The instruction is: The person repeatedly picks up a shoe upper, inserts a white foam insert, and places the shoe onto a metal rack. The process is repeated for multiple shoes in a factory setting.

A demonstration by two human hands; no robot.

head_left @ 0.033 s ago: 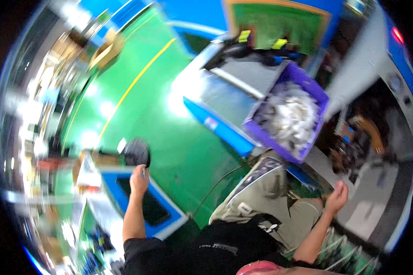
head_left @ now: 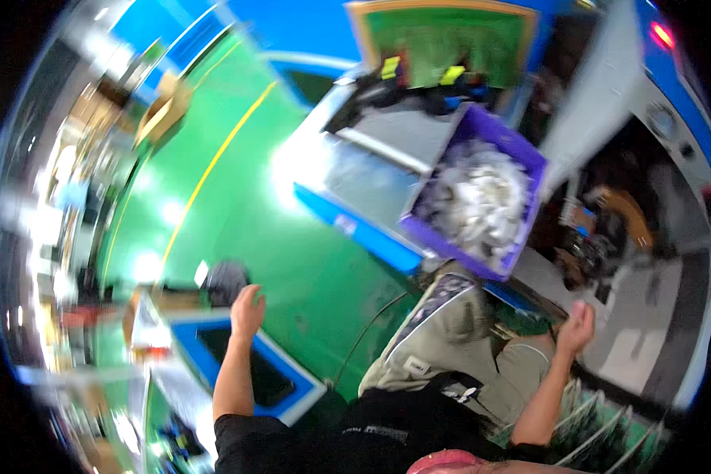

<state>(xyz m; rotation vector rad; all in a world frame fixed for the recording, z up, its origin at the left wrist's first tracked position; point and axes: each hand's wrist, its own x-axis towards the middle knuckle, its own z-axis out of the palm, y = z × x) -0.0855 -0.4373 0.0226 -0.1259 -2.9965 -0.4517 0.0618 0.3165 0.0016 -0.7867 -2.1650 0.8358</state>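
Observation:
My left hand is held out in the air, above a blue-framed panel with a dark middle. Its fingers bend loosely, the thumb stands a little apart, and I see nothing in it. On the other side, my right hand hangs beside my leg near the grey machine opening. Its fingers are half curled and slightly blurred, with no object showing in them. Ahead of my legs, a purple crate full of whitish pieces rests tilted in view on a grey-and-blue machine table. Neither hand touches the crate.
A green floor with a yellow line stretches to the left. Near my left hand is a round dark object. A cable runs along the floor. An open cardboard box lies far left; a red light glows at upper right.
The whole view has shifted slightly, so the crate and machine table appear farther left. My left hand has moved slightly right and down in the picture; my right hand has barely moved.

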